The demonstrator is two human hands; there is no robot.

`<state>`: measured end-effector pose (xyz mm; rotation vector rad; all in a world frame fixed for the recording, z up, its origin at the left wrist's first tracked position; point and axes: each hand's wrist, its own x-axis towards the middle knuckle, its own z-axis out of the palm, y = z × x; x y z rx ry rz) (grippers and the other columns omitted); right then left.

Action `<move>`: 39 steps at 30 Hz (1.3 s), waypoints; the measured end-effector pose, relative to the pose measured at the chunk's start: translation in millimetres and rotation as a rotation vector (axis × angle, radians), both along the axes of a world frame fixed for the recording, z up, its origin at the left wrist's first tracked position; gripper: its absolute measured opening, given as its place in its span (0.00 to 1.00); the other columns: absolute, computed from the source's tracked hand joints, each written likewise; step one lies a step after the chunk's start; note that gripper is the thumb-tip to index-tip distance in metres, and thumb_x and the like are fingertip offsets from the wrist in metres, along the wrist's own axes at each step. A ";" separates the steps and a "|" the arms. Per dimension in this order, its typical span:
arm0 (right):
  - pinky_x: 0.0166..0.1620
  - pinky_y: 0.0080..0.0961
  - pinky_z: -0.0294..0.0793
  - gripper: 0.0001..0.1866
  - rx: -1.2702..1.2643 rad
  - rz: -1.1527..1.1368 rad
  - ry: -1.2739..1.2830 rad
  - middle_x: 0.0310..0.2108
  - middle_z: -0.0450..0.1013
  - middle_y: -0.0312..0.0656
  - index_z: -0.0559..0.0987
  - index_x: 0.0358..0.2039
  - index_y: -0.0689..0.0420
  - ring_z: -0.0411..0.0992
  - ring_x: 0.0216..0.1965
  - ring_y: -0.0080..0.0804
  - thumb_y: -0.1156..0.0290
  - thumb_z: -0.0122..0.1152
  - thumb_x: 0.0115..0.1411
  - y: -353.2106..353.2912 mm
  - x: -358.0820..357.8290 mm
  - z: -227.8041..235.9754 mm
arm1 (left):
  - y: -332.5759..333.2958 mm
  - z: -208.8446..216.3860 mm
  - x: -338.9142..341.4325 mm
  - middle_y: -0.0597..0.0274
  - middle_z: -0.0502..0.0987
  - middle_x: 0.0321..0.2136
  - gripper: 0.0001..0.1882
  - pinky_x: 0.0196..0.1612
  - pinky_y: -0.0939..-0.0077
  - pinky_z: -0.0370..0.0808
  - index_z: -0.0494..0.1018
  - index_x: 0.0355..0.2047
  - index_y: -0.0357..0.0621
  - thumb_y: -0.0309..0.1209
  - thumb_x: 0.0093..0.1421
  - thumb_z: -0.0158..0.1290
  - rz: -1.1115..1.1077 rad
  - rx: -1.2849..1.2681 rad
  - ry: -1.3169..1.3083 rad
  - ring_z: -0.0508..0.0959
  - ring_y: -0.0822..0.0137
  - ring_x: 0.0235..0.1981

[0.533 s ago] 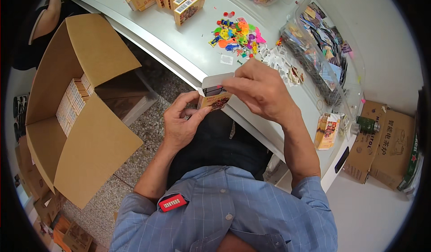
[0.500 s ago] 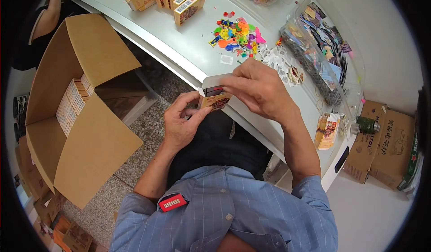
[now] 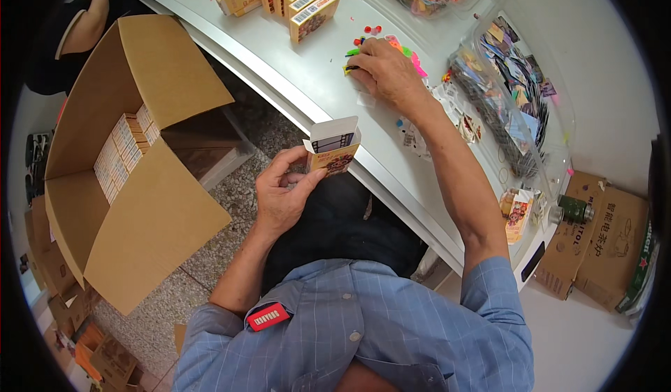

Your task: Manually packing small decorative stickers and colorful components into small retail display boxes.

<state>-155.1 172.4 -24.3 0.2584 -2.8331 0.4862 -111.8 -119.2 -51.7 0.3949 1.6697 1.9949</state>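
My left hand [image 3: 283,191] holds a small yellow and white carton [image 3: 334,156] upright over the table's front edge. The carton's top flap stands up, and a dark film-strip-patterned piece shows inside. Over the pile of small bright plastic toys [image 3: 417,63] is my right hand [image 3: 388,70], its fingers pinched together and hiding much of the pile. A yellow and dark bit shows at the fingertips; whether it is gripped is unclear. Beside the wrist lie small white packets [image 3: 414,140].
Filled yellow cartons [image 3: 314,18] stand in a row at the far side of the white table [image 3: 279,70]. Clear tubs [image 3: 517,105] hold packets and coloured bands. An open cardboard box [image 3: 161,231] with stacked cartons stands at left. Another person's arm [image 3: 89,25] shows beyond it.
My right hand has left the carton's opening and moved away to the toy pile. My left hand keeps hold of the carton, whose opening now shows. The view has shifted slightly.
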 end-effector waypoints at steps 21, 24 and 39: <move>0.49 0.28 0.74 0.08 -0.605 -0.011 0.116 0.45 0.75 0.42 0.82 0.42 0.61 0.73 0.48 0.33 0.78 0.64 0.61 -37.8 81.1 74.3 | 23.6 14.1 -5.1 0.58 0.76 0.44 0.19 0.40 0.85 0.83 0.74 0.51 0.33 0.17 0.60 0.61 -0.004 0.038 0.021 0.79 0.73 0.44; 0.52 0.34 0.75 0.12 -0.413 0.066 0.103 0.49 0.75 0.46 0.83 0.42 0.56 0.74 0.50 0.42 0.79 0.67 0.57 -49.1 88.3 75.4 | 24.3 15.2 -3.8 0.58 0.76 0.44 0.19 0.41 0.85 0.83 0.74 0.51 0.33 0.16 0.59 0.61 -0.027 0.068 0.061 0.79 0.73 0.44; 0.44 0.35 0.78 0.13 -0.213 -0.414 0.016 0.45 0.76 0.50 0.81 0.49 0.58 0.77 0.43 0.44 0.70 0.60 0.65 8.2 39.9 17.2 | 8.3 6.7 -1.2 0.57 0.76 0.44 0.19 0.42 0.82 0.83 0.75 0.50 0.33 0.16 0.58 0.62 0.014 0.037 0.101 0.79 0.71 0.44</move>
